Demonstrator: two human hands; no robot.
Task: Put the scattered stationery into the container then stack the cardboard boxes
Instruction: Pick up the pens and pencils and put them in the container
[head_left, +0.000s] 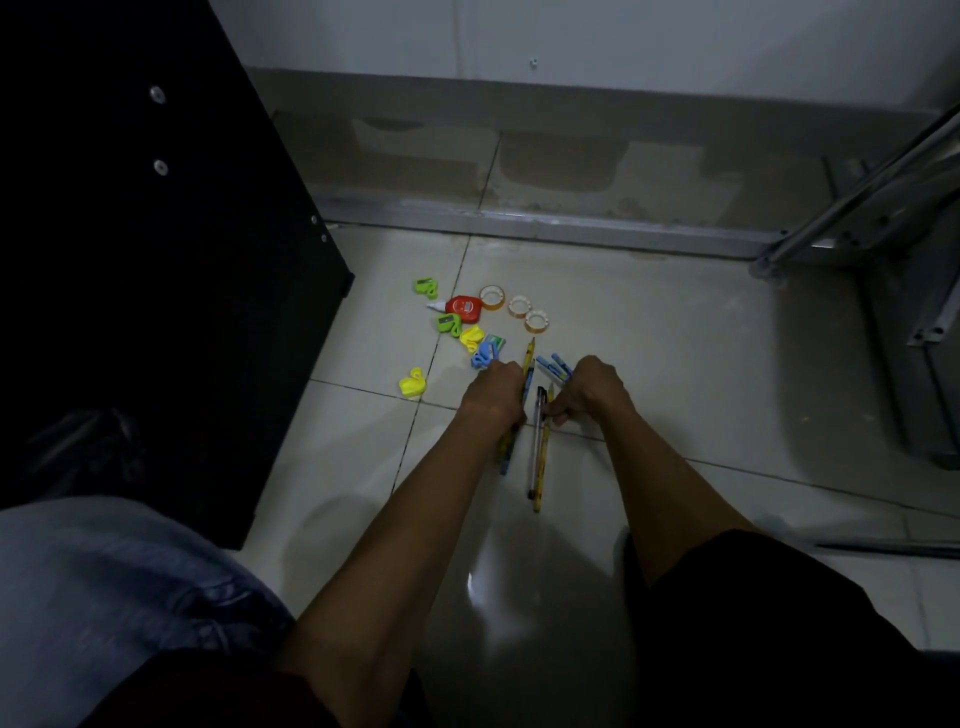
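Observation:
Stationery lies scattered on the pale tiled floor. My left hand (496, 389) grips a yellow pencil (529, 358) and a blue one whose end shows below my wrist. My right hand (587, 389) pinches a pen (535, 452) and a yellow pencil (543, 467) that lie side by side on the floor. Blue pens (555, 366) poke out just beyond my right hand. Further off lie three tape rolls (519, 306), a red correction tape (464, 308), and green (427, 287), yellow (413, 384) and blue (485, 356) sharpeners. No container or cardboard box is in view.
A black cabinet side (171, 260) stands along the left. The wall's grey skirting (519, 223) runs across the back. Metal frame legs (857, 208) slant down at the right. My knees fill the bottom corners.

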